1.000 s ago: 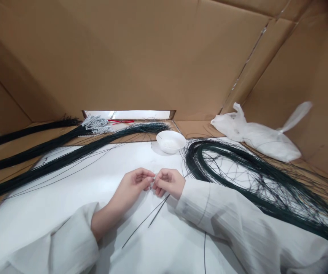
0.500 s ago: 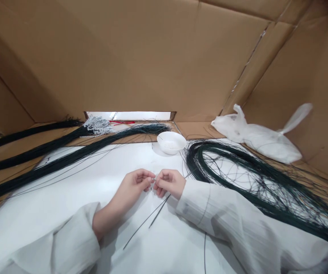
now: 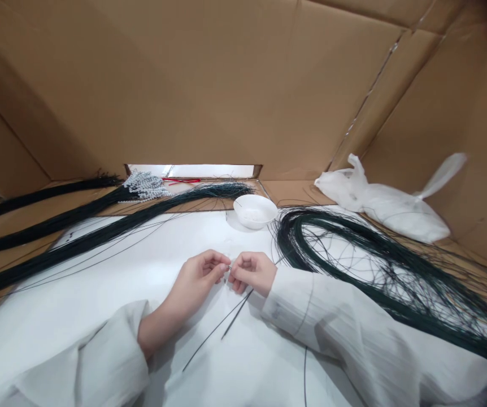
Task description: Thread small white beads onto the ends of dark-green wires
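Dark green wire is what I have between my fingers. In the head view, my left hand (image 3: 201, 275) and my right hand (image 3: 252, 271) meet at the middle of the white table cover (image 3: 142, 265), fingertips almost touching. Both hands are curled, thumb pressed against forefinger, pinching the upper ends of two thin wires (image 3: 222, 325) that trail down toward me across the cover. Something tiny sits at the pinch point; it is too small for me to tell what it is.

Just beyond my hands stands a small white bowl (image 3: 255, 210). To my right, a loose coil of the green wire (image 3: 353, 254) sprawls over the cover and the cardboard, near my right sleeve (image 3: 353, 333). To my left, straight bundles of wire (image 3: 78, 240) lie fanned out, and one bundle carries a cluster of white beaded tips (image 3: 144, 185) at its far end. A white plastic bag (image 3: 387, 206) rests by the cardboard wall (image 3: 226, 85) on the right, well apart from my hands.
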Demonstrator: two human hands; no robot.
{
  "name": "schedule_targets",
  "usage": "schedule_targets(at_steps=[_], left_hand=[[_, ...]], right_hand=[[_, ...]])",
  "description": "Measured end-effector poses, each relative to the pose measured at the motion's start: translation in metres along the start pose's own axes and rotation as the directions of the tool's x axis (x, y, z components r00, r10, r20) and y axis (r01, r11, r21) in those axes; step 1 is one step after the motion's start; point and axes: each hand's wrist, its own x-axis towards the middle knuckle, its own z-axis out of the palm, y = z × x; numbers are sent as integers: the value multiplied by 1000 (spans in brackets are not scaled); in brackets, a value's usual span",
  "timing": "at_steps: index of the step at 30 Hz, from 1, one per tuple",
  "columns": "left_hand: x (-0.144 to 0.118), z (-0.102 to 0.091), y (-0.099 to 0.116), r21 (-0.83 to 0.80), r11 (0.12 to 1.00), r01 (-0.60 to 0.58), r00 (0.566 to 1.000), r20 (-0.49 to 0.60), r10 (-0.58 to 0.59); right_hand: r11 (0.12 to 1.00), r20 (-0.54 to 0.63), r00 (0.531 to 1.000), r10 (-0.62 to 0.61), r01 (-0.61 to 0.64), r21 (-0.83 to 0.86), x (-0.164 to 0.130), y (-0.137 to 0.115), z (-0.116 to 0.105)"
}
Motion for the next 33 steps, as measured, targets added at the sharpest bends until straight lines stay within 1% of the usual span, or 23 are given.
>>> schedule_targets(at_steps=[6, 15, 20, 25, 29, 33], left_hand=[[-2, 0, -1, 67, 996, -56, 998, 5, 55], [1, 0, -2, -40, 999, 7, 998, 61, -4], [1, 1, -2, -24, 1000, -4, 999, 49, 5], [-2, 0, -1, 97, 992, -80, 997, 28, 78], [-3, 0, 2, 241, 959, -150, 987, -13, 157], [-6, 0, 2, 338, 924, -178, 979, -33, 201]], right_hand=[[1000, 11, 1000, 0, 0, 2, 0, 1, 0], [1000, 11, 1000, 1, -1, -15, 0, 0, -1], [1000, -8, 1000, 6, -6, -19, 0, 1, 0], [999, -13, 1000, 0, -1, -48, -1, 2, 0], [998, -9, 1000, 10, -11, -66, -2, 3, 0], [997, -21, 1000, -7, 6, -79, -1, 5, 0]])
